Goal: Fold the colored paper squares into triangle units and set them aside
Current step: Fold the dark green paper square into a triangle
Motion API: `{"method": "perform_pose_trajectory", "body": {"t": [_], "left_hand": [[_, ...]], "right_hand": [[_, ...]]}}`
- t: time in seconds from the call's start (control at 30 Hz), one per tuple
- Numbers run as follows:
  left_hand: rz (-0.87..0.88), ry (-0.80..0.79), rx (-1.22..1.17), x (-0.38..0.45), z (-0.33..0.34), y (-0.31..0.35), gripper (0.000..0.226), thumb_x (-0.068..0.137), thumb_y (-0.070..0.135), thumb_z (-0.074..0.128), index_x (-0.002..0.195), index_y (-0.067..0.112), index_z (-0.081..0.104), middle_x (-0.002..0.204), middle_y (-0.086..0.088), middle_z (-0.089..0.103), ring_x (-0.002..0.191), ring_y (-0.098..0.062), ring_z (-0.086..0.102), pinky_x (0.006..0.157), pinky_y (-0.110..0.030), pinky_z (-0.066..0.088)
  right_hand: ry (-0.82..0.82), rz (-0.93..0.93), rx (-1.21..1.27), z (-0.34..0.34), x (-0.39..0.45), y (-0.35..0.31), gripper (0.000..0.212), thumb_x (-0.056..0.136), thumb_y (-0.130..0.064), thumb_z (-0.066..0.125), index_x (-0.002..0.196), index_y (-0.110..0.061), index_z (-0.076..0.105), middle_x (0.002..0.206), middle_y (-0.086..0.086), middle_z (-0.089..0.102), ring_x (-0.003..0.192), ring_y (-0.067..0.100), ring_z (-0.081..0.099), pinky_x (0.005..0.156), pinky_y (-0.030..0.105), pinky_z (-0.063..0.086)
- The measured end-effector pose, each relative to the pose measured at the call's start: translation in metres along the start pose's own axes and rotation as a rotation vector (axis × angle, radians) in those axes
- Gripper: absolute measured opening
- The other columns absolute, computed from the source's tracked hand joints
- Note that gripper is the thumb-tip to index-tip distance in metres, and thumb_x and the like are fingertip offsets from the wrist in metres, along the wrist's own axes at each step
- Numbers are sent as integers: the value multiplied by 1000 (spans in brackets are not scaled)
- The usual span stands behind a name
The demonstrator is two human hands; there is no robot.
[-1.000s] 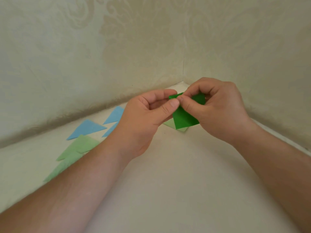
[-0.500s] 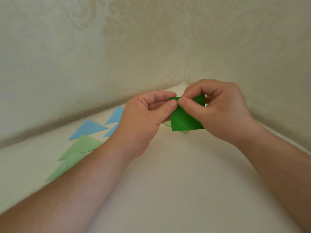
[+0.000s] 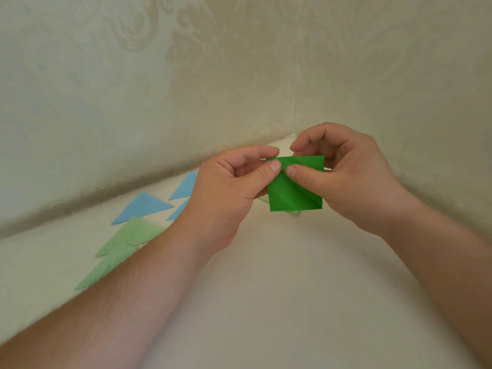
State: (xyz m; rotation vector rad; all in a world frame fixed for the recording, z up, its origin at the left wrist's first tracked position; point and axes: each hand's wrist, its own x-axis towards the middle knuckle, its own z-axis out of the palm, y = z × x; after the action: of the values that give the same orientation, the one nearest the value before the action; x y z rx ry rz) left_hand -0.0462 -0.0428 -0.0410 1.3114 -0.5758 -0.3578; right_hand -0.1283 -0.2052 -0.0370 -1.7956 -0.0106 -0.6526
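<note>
Head view: both hands pinch creased green paper square [image 3: 294, 194] (matte).

We are seeing the left forearm [image 3: 127, 296] covering part of the light green triangles [image 3: 127, 238], and the dark green paper [image 3: 292, 194] hiding most of a pale sheet [image 3: 265, 199].

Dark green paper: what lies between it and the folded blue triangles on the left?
Head view: the left hand, pinching the dark green paper, sits between it and the blue triangles.

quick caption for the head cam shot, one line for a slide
Both hands, left hand and right hand, pinch a dark green paper square above folded blue triangles and light green triangles.
</note>
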Motion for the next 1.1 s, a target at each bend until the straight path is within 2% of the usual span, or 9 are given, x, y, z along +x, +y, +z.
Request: {"method": "perform_pose_trajectory", "body": {"t": [0.07,0.17,0.4,0.6,0.87,0.97,1.1], "left_hand": [[2,12,21,0,0,0,19,91,0,71,97,17,77,92,-10,79,87,-20,74,92,-44,60],[8,33,44,0,0,1,20,90,-1,72,96,17,78,89,-9,79,86,-20,74,92,-45,60],[22,44,100,-1,-1,1,21,89,-2,74,93,19,79,91,-11,80,87,-22,76,89,-39,62],[22,40,122,-1,0,2,22,87,-2,75,89,20,78,83,-5,79,80,-14,75,84,-31,61],[-22,37,91,-1,-1,2,24,87,1,77,105,16,72,87,-14,79,85,-25,76,100,-51,56],[-39,14,68,0,-1,3,20,89,1,74,104,14,71,89,-15,79,86,-26,76,97,-47,59],[-43,-27,30,1,-2,2,12,95,0,66,97,11,71,82,-10,78,77,-19,74,79,-31,62]], "right_hand": [[-20,25,17,0,0,-2,29,78,-11,83,92,-33,70,83,-1,72,74,15,65,69,47,59],[-29,75,27,0,-1,-4,35,83,-1,81,98,-30,69,85,1,74,74,17,68,70,53,59],[-62,186,17,1,0,-4,37,83,0,80,105,-29,68,86,6,76,77,26,72,76,59,57],[-82,223,30,1,0,-6,37,83,3,79,107,-24,68,84,5,76,76,21,72,76,43,57],[-93,226,85,1,-1,-7,34,86,3,76,109,-21,69,89,9,76,80,22,74,79,37,60],[-88,221,93,0,-1,-8,31,87,3,75,108,-20,70,86,6,75,79,21,74,76,32,60],[-60,222,76,-1,0,-8,32,85,4,76,105,-20,71,85,6,75,79,23,74,78,37,62]]}}
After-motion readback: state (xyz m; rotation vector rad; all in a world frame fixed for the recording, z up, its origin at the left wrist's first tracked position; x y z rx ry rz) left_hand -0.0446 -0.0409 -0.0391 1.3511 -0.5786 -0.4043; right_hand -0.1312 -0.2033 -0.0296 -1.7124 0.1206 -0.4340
